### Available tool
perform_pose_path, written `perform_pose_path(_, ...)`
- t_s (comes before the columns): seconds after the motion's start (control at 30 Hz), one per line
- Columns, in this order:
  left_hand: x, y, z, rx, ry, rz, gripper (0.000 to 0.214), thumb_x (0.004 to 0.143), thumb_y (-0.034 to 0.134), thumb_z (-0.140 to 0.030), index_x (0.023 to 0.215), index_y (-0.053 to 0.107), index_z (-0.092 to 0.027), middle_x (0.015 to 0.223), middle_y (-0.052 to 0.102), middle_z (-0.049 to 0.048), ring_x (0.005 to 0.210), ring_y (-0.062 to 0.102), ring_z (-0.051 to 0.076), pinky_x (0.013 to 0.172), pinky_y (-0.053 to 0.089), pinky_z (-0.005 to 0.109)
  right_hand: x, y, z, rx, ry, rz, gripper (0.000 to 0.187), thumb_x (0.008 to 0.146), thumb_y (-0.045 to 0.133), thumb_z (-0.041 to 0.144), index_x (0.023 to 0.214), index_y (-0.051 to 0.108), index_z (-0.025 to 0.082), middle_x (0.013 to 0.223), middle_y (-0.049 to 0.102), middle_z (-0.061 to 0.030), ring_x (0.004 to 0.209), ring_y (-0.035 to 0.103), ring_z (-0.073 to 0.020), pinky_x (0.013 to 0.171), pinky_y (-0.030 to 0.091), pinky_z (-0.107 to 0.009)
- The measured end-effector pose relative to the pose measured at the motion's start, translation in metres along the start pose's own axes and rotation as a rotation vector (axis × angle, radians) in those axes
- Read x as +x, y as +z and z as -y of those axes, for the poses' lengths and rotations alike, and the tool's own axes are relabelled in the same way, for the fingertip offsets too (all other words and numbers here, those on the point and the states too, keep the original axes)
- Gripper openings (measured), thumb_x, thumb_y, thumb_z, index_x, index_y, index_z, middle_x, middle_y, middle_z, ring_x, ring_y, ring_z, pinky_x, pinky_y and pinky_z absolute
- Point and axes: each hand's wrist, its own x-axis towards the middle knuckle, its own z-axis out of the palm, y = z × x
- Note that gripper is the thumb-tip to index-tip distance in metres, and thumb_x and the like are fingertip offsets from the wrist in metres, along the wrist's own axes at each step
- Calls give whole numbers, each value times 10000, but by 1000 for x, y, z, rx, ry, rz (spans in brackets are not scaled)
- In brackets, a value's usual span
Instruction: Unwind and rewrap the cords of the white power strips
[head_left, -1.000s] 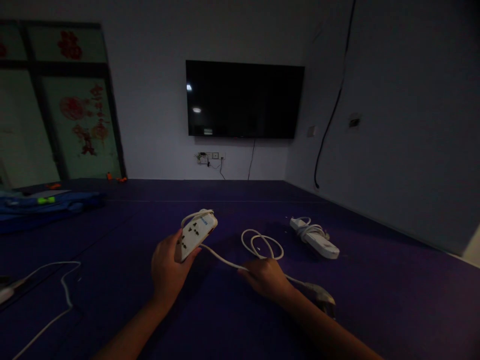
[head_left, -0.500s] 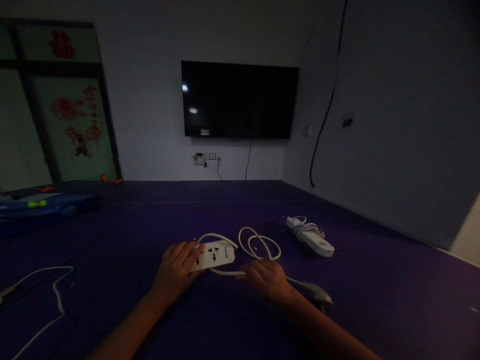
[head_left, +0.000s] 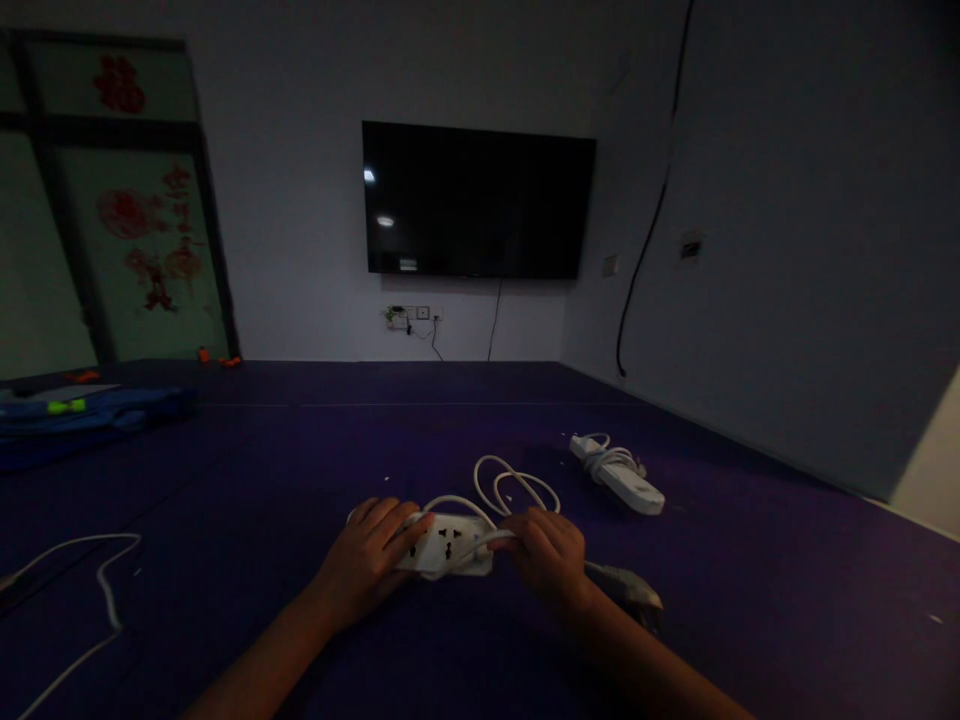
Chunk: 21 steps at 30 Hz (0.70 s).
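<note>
A white power strip [head_left: 448, 548] with dark socket holes lies before me, its left end under my left hand [head_left: 373, 548]. The fingers of that hand are wrapped over the strip. My right hand [head_left: 546, 553] is closed on the white power cord [head_left: 480, 543], which crosses the strip's right end. Part of the cord loops [head_left: 517, 480] on the purple surface behind my right hand. Right of that hand lies the plug [head_left: 630, 588], its far end dark and hard to make out. Another white power strip [head_left: 626, 483], wound with its own cord, rests farther back on the right.
On the left, a thin white cable [head_left: 109, 590] lies on the purple surface [head_left: 300, 450]. Blue folded cloth [head_left: 127, 410] is behind it, with small orange objects [head_left: 229, 361] by the door. A television [head_left: 480, 200] hangs on the back wall; a black cable [head_left: 645, 260] runs down the right wall.
The held power strip has come nearer and to the right under my left hand. My right hand has lifted the cord so that it now crosses over the strip's right end.
</note>
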Motion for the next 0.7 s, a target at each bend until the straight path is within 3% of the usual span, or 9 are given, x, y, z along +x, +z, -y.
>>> perform_pose_path(0.13, 1, -4, -4, -29, 76, 5, 524, 863, 428, -492, 1307, 440, -214, 1134, 626, 103, 1028, 542, 243, 861, 399, 385, 1, 3, -5, 65, 176, 44, 302, 889, 486, 372, 716, 627, 168, 572, 608, -17, 520, 544, -113, 512, 378, -227)
perform_pose_path(0.27, 1, -5, -6, -59, 103, 40, 523, 852, 496, -393, 1336, 393, -223, 1177, 604, 100, 1075, 516, 250, 915, 374, 417, 1, 6, -9, 134, 351, 63, 282, 876, 503, 361, 720, 666, 193, 614, 633, -16, 523, 552, -112, 521, 398, -225)
perform_pose_path(0.53, 10, -20, -19, -183, 83, 185, 710, 723, 611, -149, 1366, 319, -219, 1219, 571, 94, 1135, 470, 261, 962, 344, 442, 4, 6, -11, 217, 449, 42, 245, 813, 589, 378, 723, 685, 171, 577, 608, -6, 488, 514, -102, 512, 399, -217)
perform_pose_path(0.7, 11, -19, -34, -321, 72, 63, 728, 775, 606, -268, 1402, 238, -227, 1189, 591, 84, 1100, 510, 240, 966, 362, 419, 4, 8, -16, 322, 633, 187, 241, 782, 602, 398, 734, 705, 186, 687, 676, -35, 573, 588, -143, 553, 438, -240)
